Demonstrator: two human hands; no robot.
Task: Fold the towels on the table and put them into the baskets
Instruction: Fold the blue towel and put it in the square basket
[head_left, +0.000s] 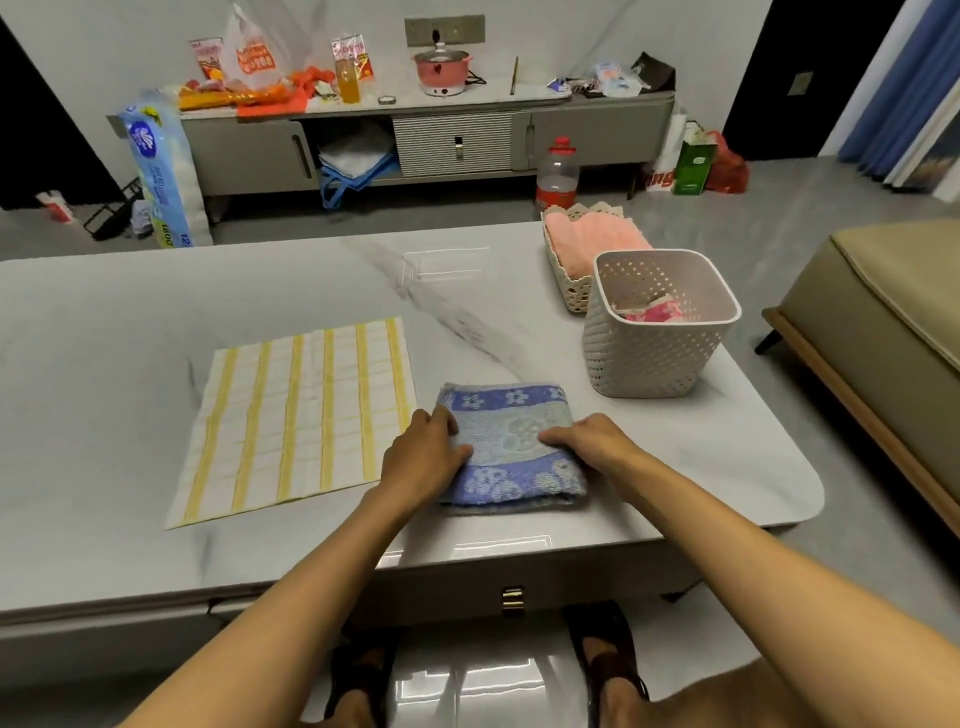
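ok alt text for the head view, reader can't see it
A person's left hand and right hand press on a folded blue towel on a marble table. A yellow-striped towel lies flat beside it; a tall basket and a low basket holding a pink towel stand farther back.

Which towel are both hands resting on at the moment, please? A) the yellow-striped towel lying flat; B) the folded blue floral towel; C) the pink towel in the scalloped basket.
B: the left hand and right hand both rest on the folded blue floral towel, with the yellow-striped towel spread flat beside it.
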